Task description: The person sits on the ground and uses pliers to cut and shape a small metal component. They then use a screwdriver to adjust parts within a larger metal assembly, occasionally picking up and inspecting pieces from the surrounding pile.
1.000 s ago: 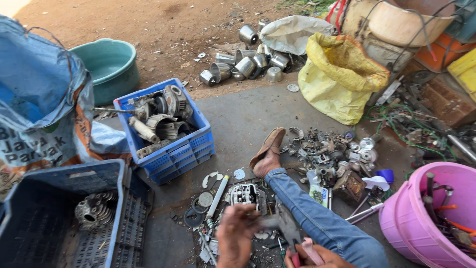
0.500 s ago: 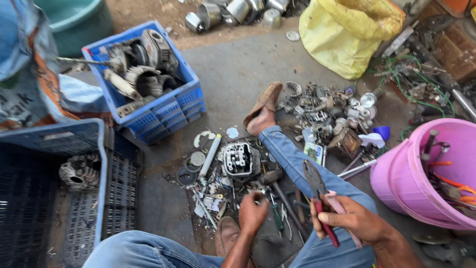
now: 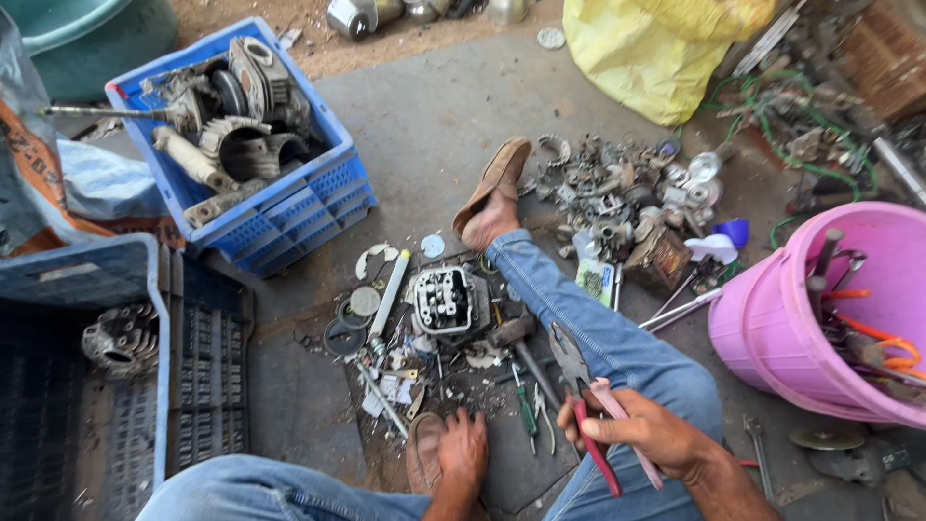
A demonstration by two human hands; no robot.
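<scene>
**Pliers in hand over a floor of engine scrap**

Concrete floor, oily and littered, carries everything we see. Far to the left of our hands sits a dark crate holding a finned engine part. Beyond it, up and left of our left hand, a blue crate is piled with cylinders and castings.

Our left hand rests low in the view, fingers curled down over the toe of our near foot; it holds no tool that we can see. Just ahead of it lie small bits: a white tube, round gaskets, a green-handled screwdriver, and the grey cylinder head, squarely between our two legs and a short reach forward of both hands. We judge that head heavy, rigid metal, likely greasy, with sharp fins; its thick outer edges look the safest place to grip, both hands under it.

Our right hand lies on the jeans-clad right leg, closed around the red and pink handles of a pair of pliers, whose steel nose points forward toward the head. The pliers look stiff and light, best held well back on the sleeved handles.

Further right, past the leg, sits a heap of metal scrap, then a pink bucket of tools, with a yellow sack behind.
</scene>
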